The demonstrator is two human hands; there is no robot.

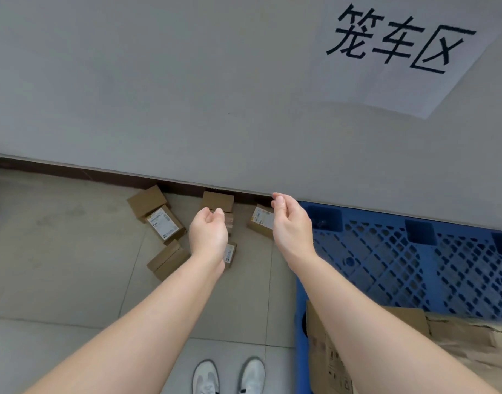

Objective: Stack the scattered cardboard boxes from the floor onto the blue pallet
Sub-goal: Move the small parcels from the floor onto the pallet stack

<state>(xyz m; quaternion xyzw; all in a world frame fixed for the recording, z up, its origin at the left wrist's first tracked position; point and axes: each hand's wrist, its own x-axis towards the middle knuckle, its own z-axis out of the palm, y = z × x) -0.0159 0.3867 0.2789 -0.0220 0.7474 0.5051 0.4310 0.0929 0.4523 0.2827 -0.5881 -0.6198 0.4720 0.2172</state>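
Several small cardboard boxes lie scattered on the tiled floor by the wall: one plain box point(147, 201) at the left, a labelled box point(165, 223) beside it, another point(167, 259) nearer me, one point(217, 201) against the skirting and a labelled box point(260, 220) next to the blue pallet point(400, 251). My left hand point(208, 231) hovers above the middle boxes with loosely curled fingers, holding nothing. My right hand point(291, 220) hangs above the pallet's left edge, fingers relaxed and empty. A small box point(230, 253) is partly hidden under my left wrist.
A grey wall with a dark skirting point(73, 173) runs behind the boxes; a paper sign point(400, 52) hangs on it. Flattened cardboard point(457, 334) lies on the pallet's near part. My white shoes point(228, 375) stand on the tiles below.
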